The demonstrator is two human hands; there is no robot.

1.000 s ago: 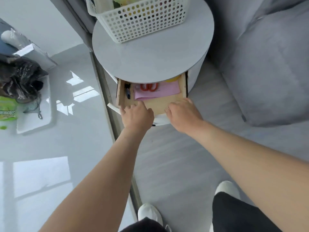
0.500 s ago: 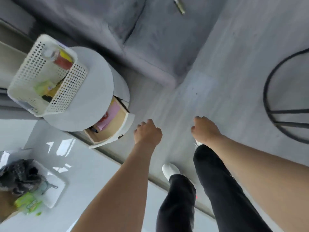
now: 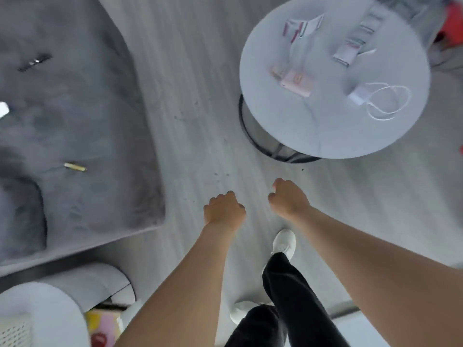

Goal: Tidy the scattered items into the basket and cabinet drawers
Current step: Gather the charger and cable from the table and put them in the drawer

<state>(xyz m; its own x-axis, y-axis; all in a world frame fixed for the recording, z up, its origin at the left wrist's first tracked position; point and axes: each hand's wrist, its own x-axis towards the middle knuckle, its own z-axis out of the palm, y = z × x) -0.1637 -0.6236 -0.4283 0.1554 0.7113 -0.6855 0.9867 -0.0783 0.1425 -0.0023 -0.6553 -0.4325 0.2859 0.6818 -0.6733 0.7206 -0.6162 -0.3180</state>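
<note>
Scattered items remain on the round white bench [image 3: 288, 121] at upper right: a pink rectangular case [image 3: 297, 82], a white charger with coiled cable [image 3: 380, 101], and blurred packets. A slim yellow stick [image 3: 75, 167] lies on the grey sofa [image 3: 87, 108], left. The white perforated basket [image 3: 12, 329] sits at lower left, beside the open wooden drawer [image 3: 105, 324] already holding pink paper. Task judged partly done. Left hand [image 3: 223, 209] and right hand [image 3: 288, 196] hang with fingers loosely curled, holding nothing. Bare floor between sofa and bench leaves walking room.
</note>
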